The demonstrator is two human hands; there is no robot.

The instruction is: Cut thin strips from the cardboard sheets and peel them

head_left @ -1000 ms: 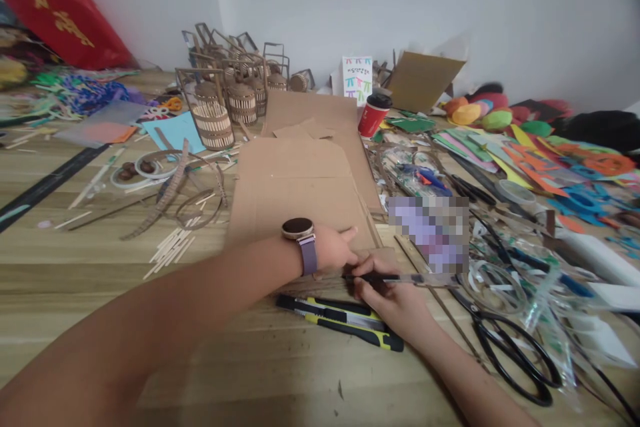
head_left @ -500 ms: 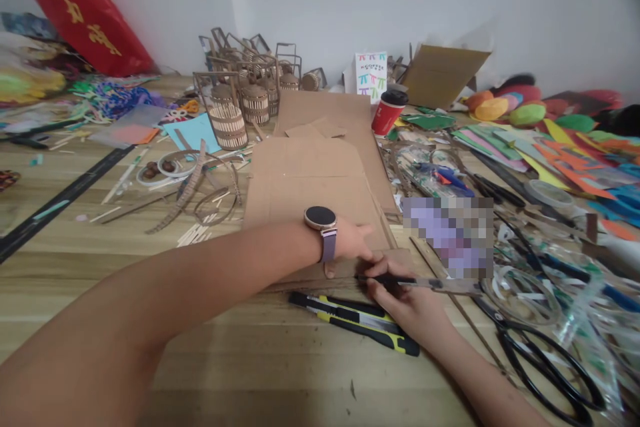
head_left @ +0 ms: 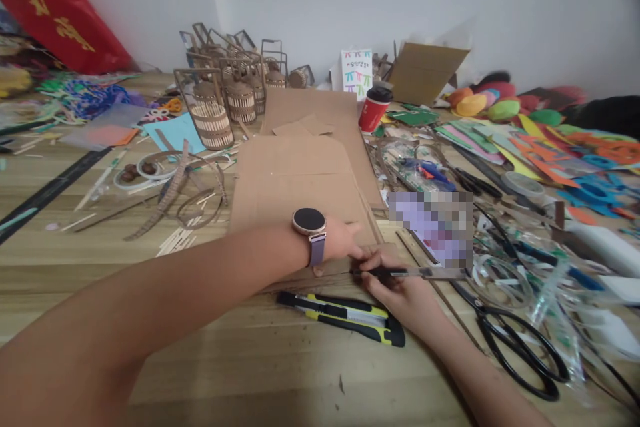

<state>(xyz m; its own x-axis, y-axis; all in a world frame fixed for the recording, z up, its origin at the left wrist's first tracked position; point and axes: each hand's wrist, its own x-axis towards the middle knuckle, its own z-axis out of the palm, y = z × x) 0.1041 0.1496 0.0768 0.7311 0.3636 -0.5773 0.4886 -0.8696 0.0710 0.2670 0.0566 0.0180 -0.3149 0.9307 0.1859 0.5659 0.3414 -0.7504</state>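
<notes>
While my left hand lies spread on cardboard, my right hand holds a slim black tool.

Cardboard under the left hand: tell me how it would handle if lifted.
The cardboard looks thin, so probably light for its size. It may fold along the faint line across it. Otherwise likely stiffish, as it lies flat.

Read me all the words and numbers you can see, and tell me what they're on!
"KCOFFEE": on the white bag; the line below is too blurred.
Red banner: gold characters, too unclear to read surely.
Red cup: pale mark, too small to read.
No readable numbers.
</notes>
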